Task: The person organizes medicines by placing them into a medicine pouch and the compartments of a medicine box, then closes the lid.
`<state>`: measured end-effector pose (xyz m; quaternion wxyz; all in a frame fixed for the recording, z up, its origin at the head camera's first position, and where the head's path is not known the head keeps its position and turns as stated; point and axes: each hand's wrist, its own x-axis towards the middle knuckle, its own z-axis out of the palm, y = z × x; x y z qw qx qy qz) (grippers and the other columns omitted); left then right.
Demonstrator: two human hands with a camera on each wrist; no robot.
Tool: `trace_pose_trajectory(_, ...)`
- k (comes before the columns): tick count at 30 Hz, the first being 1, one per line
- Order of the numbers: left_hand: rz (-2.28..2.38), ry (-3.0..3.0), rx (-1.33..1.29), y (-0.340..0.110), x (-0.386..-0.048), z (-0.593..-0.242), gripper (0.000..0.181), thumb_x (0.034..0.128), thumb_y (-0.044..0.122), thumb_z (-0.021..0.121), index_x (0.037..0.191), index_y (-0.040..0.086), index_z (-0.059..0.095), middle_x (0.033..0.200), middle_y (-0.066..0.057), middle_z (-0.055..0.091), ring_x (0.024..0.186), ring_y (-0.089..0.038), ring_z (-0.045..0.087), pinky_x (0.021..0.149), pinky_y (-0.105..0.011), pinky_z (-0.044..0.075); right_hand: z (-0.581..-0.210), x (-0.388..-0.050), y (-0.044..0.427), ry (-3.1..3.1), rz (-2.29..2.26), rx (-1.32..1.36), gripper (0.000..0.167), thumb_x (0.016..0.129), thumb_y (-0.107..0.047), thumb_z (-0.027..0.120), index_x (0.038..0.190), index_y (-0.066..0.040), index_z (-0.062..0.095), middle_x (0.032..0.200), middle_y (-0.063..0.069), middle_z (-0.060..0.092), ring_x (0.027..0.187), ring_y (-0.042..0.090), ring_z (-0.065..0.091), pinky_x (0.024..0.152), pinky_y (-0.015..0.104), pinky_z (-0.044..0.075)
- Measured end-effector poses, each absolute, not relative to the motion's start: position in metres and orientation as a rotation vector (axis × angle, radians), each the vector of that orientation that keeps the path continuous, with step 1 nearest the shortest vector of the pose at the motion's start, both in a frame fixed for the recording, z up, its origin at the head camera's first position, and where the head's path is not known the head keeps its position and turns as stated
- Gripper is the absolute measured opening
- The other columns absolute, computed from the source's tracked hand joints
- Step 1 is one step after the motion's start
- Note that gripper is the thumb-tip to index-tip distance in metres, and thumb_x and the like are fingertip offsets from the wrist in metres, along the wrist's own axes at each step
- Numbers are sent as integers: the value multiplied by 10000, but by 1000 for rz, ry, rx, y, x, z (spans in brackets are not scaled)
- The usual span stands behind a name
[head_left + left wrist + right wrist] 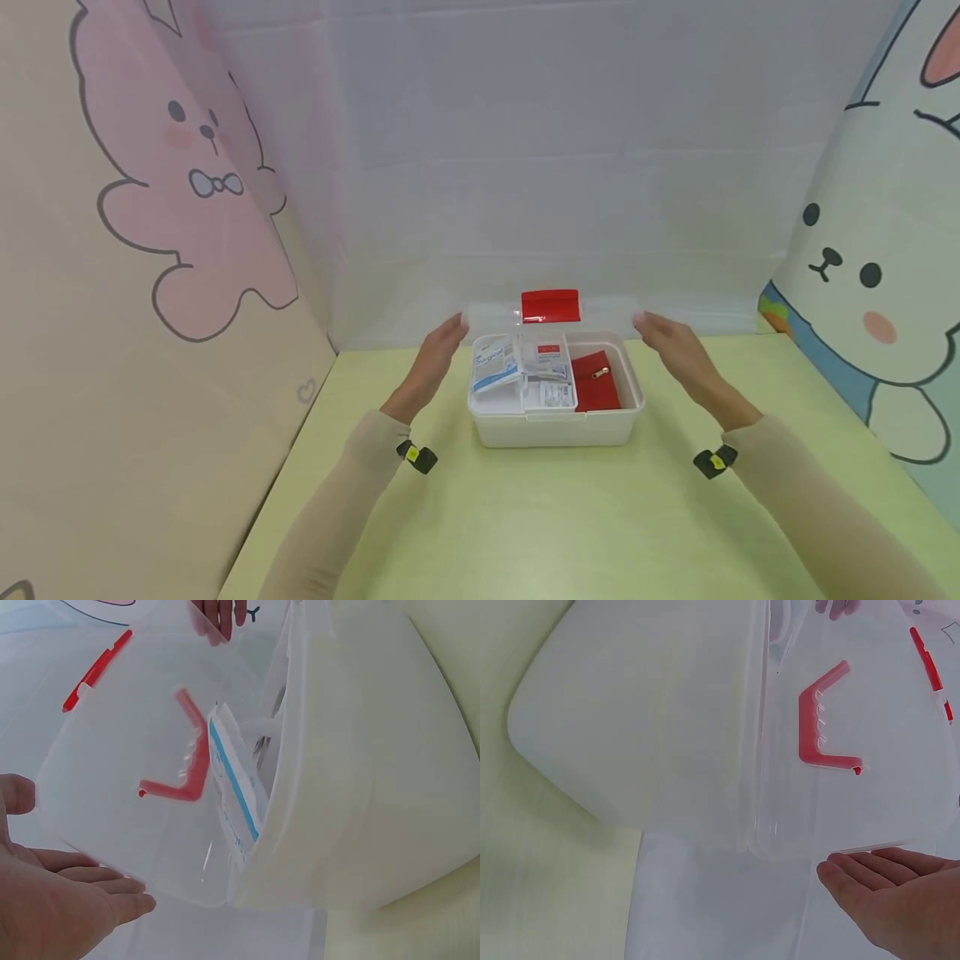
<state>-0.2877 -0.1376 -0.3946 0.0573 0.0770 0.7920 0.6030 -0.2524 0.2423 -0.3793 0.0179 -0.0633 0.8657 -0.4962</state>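
Note:
A white plastic box [555,432] stands on the table, its clear lid [112,765] swung up at the back. The lid carries a red handle [810,727] and a red latch [97,671]. Inside lie a white-and-blue packet marked "Surgical" [493,364], small packets [546,358] in a white tray, and a red zipped pouch [596,383]. My left hand [435,362] is at the lid's left edge with fingers extended. Across from it, my right hand [684,357] has straight fingers along the lid's right edge. Whether either hand touches the lid is hard to tell.
The pale yellow-green table [555,525] ends at a white sheet [555,167] close behind the box. Panels with a pink cartoon animal [202,233] and a white one [885,250] stand at the left and right.

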Motion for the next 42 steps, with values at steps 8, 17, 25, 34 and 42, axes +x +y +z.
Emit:
trace_pose_trajectory(8,1831,2431,294,-138,-273,-404,623,1014,463,455,1541,163,313,1608,-51,309,1500,-240,258,1212,-513,178,-392,-240,242,2739,-1507,-211,783,1009,-543,397,1541,4,224,1581,256,257,1454,482,236,1122,664,240)
trace_pose_trajectory(17,1737,2508,373,-144,-260,-424,713,992,513,483,1558,141,259,1621,-35,266,1498,-249,260,1206,-450,232,-403,-228,237,2824,-1431,-221,749,1000,-516,454,1546,-43,254,1535,262,356,1373,495,385,1040,647,373)
trace_pose_trajectory(25,1690,2549,519,-145,-252,-441,703,998,393,542,1565,118,231,1634,-39,228,1514,-230,206,1214,-424,210,-421,-219,235,2896,-1367,-293,716,984,-482,521,1532,-69,314,1516,244,400,1346,501,420,970,618,446)
trace_pose_trajectory(34,1636,2608,560,-144,-241,-456,738,988,340,577,1566,80,199,1635,-78,207,1495,-297,245,1195,-428,240,-441,-210,238,2944,-1332,-356,680,993,-348,564,1539,-55,283,1522,282,360,1327,548,405,972,642,425)
trace_pose_trajectory(42,1617,2566,619,-142,-232,-456,729,1000,186,563,1558,9,129,1641,-154,127,1505,-325,180,1185,-459,245,-456,-205,237,2956,-1426,-471,677,983,-267,597,1533,-27,285,1503,290,387,1330,517,425,992,573,439)
